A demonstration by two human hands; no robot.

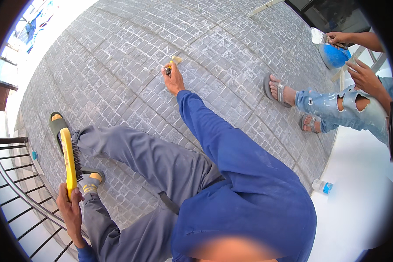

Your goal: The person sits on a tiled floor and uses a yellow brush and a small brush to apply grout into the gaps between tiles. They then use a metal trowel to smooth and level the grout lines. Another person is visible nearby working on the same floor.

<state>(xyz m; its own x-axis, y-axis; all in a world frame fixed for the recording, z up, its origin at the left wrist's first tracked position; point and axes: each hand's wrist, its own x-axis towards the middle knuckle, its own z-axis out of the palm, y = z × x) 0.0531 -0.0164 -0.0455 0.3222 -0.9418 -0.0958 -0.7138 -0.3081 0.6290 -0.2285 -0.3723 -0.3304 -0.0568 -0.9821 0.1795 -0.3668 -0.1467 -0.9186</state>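
My left hand (71,215) is closed round the lower end of a yellow-handled wire brush (69,168), held upright with its dark bristles facing right. Out ahead, my right hand (174,80) grips a small yellow-and-black-handled tool (170,67) low over the grey paved floor (126,65). Its pale, flat tip points away from me; whether it is bristle or blade I cannot tell, nor whether it touches the floor. White lines run along the joints between the small paving blocks.
At the right a person in torn jeans (327,105) and sandals sits near a blue rounded container (335,56), with objects in both hands. A clear plastic bottle (322,187) lies at the lower right. A black metal railing (26,196) curves along my left, beside my sandalled feet.
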